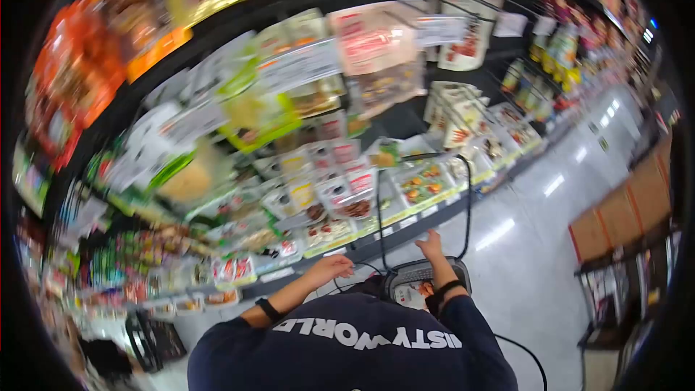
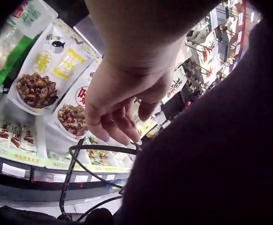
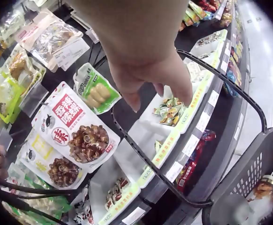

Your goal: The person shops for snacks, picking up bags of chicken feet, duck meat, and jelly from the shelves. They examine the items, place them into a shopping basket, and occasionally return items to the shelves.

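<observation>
My left hand (image 1: 329, 269) hovers before the shelf, fingers loosely bent, with no item visible in its grasp. In the left wrist view its fingertips overlap a thin black cable (image 2: 96, 147). White pouches of brown snack pieces (image 2: 38, 89) stand behind that hand. My right hand (image 1: 432, 246) reaches forward above a grey shopping basket (image 1: 461, 273), its fingers relaxed and holding nothing. The basket's black handle (image 1: 469, 203) stands upright in front of the right hand. From the right wrist, the fingers hang over a white bin of small wrapped snacks (image 3: 170, 111), near a green-and-white pouch (image 3: 97, 89).
A printed package (image 3: 266, 192) lies inside the basket. Hanging packets and price cards (image 1: 300, 65) fill the racks above the bins. Tiled floor (image 1: 536, 203) runs along the shelf to the right, with cardboard boxes (image 1: 622, 210) across the aisle.
</observation>
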`<state>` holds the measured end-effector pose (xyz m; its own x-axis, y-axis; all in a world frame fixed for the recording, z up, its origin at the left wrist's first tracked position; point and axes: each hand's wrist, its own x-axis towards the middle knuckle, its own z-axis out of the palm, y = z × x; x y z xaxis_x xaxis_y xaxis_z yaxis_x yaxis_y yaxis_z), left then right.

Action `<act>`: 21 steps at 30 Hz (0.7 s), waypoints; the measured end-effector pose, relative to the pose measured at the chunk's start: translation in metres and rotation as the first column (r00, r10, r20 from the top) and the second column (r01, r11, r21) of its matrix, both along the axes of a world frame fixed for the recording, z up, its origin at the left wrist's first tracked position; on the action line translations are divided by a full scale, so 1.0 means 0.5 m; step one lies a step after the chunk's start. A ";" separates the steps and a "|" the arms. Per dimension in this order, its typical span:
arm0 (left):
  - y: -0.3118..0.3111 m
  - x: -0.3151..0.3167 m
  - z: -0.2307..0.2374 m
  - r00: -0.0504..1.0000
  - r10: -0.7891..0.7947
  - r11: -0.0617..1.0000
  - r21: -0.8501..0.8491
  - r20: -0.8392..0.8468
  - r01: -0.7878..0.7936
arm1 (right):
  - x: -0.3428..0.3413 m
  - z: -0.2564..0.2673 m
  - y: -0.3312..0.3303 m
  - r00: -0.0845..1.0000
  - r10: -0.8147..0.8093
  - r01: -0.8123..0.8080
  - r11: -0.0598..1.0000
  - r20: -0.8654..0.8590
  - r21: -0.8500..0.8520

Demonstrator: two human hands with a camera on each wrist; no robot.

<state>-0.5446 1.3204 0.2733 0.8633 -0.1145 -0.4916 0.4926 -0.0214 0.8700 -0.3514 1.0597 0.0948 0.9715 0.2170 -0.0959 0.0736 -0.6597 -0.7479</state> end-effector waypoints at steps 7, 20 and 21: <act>0.005 0.181 0.002 0.988 -0.147 0.980 -0.143 -0.046 0.139 | 0.158 0.130 0.034 0.851 -0.445 0.452 0.891 0.278 0.043; -0.009 0.279 -0.083 0.956 -0.174 0.972 -0.194 -0.236 0.129 | 0.182 0.069 0.124 0.444 0.818 0.163 0.327 -0.365 0.931; -0.014 0.286 -0.089 0.955 -0.171 0.977 -0.165 -0.241 0.133 | 0.178 0.071 0.120 0.455 0.813 0.168 0.322 -0.363 0.932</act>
<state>-0.4016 1.3132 0.2289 0.6796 -0.3209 -0.6596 0.6974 0.0041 0.7166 -0.2625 1.1198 0.1304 0.3945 0.9064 -0.1511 -0.7315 0.2103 -0.6486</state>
